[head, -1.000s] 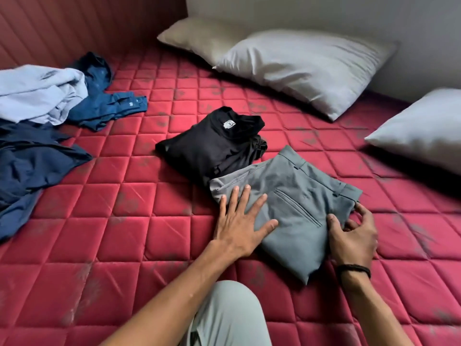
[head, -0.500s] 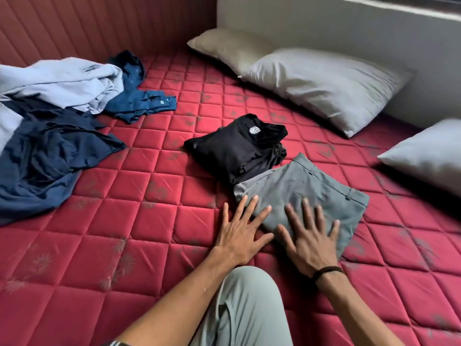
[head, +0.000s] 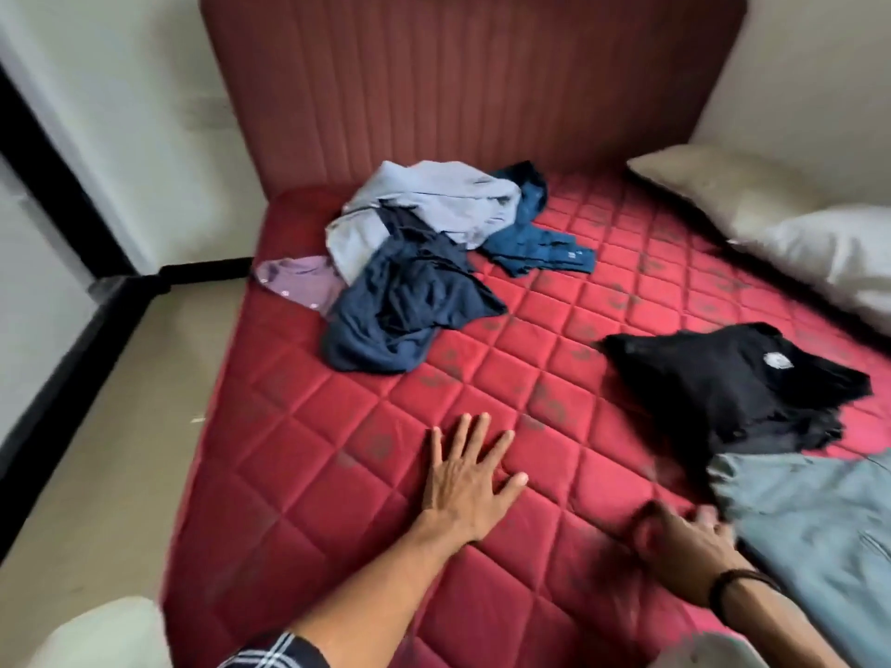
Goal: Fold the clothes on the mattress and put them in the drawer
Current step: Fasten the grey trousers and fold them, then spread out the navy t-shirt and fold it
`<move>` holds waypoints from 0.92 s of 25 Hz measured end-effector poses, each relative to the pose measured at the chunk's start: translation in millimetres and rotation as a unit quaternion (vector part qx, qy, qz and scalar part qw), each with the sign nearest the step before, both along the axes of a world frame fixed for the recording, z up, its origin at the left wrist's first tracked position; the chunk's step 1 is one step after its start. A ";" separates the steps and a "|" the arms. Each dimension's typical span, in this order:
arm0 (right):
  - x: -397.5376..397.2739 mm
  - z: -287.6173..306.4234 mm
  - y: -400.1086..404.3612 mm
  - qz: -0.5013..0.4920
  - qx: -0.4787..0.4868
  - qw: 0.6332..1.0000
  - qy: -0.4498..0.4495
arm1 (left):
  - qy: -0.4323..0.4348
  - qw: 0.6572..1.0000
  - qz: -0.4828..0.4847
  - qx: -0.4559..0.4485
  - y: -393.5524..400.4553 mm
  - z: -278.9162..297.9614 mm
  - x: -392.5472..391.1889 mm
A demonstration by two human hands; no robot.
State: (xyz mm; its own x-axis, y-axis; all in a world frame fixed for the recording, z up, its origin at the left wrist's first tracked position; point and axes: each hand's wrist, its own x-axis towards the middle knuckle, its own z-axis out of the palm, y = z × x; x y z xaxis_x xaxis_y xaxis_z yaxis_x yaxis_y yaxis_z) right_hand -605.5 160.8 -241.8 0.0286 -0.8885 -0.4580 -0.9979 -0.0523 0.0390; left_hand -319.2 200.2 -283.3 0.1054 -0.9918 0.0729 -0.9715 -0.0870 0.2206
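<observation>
Folded grey trousers (head: 810, 518) lie at the right edge of the red quilted mattress (head: 482, 378), with a folded black garment (head: 713, 378) just beyond them. An unfolded pile sits at the far left: a pale grey-blue garment (head: 424, 204), a navy one (head: 405, 301), a blue shirt (head: 530, 238) and a lilac piece (head: 299, 282). My left hand (head: 467, 479) presses flat on bare mattress, fingers spread. My right hand (head: 684, 537) is motion-blurred beside the trousers' near corner, holding nothing that I can see. No drawer is in view.
A red padded headboard (head: 458, 89) stands behind the mattress. A beige pillow (head: 723, 185) and a white pillow (head: 829, 253) lie along the right side. Beige floor (head: 120, 426) and a wall with dark trim run along the mattress's left edge.
The view has swung left toward the unfolded pile. Both hands came off the grey trousers; my left hand now lies on bare mattress, my right hand sits beside the trousers.
</observation>
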 end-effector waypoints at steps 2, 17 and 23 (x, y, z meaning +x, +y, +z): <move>66.4 1.4 0.3 0.067 0.022 0.997 -0.034 | -0.008 0.997 0.078 -0.016 8.7 -2.8 54.6; 374.6 -0.6 -64.9 0.276 -0.101 0.932 -0.212 | -0.023 0.960 0.262 -0.097 28.6 -20.6 220.2; 335.3 -15.5 -4.5 0.289 -0.236 0.874 -0.311 | -0.003 0.961 0.253 -0.107 42.6 -14.1 215.4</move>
